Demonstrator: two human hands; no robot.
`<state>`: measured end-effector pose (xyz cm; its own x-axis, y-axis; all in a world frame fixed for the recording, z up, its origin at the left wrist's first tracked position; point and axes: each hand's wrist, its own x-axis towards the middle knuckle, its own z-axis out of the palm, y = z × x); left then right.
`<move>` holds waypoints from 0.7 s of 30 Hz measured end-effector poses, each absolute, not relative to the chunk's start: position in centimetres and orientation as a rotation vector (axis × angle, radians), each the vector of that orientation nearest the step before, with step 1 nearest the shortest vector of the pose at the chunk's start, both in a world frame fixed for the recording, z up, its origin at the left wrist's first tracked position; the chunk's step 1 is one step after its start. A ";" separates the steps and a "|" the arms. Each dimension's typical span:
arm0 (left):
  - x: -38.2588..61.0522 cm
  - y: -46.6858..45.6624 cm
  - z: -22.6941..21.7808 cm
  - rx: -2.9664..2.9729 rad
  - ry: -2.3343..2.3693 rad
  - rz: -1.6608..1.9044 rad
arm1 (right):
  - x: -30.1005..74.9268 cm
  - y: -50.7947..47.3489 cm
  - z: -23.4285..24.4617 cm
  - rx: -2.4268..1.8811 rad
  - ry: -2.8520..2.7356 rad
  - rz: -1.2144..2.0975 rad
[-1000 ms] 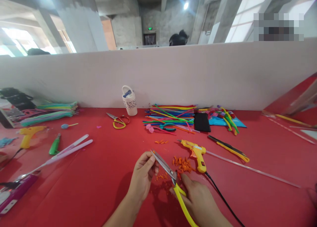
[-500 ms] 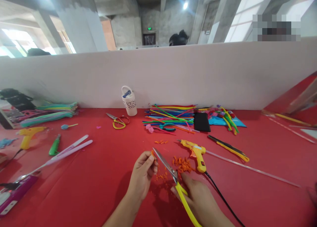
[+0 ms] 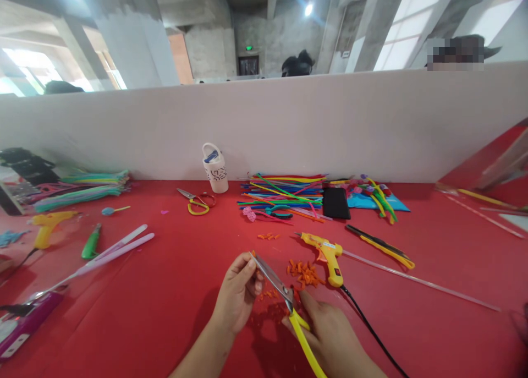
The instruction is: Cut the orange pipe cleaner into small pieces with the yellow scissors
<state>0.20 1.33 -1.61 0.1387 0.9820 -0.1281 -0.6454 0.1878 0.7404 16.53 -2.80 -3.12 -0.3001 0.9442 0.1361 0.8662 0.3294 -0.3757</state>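
A short orange stub (image 3: 253,253) sits pinched in the fingertips of the left hand (image 3: 239,295), low over the red counter (image 3: 165,290), its tip touching the blades of the yellow-handled scissors (image 3: 284,303). The right hand (image 3: 330,337) has its grip closed around the scissor handles, the blades nearly shut and angled up to the left. Small orange cuttings (image 3: 306,274) lie heaped just beyond the blades, with a few more (image 3: 268,236) farther back. A yellow glue gun (image 3: 325,256) rests just right of the heap, its black cord (image 3: 371,331) trailing toward the near edge. Behind it, a bundle of coloured craft sticks (image 3: 284,193) lies beside a black phone (image 3: 336,203). A white bottle (image 3: 215,168) stands against the grey partition (image 3: 371,125), a second pair of scissors (image 3: 193,201) lying near it.
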 end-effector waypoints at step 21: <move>0.4 1.2 -1.4 0.568 0.707 1.285 | 16.4 -3.0 -3.4 -1.647 -2.278 0.334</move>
<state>0.35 1.22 -1.41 0.1286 0.9797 -0.1541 -0.6541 0.2006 0.7294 16.41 -3.02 -3.45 -0.2916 0.9500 0.1122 0.8779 0.3123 -0.3630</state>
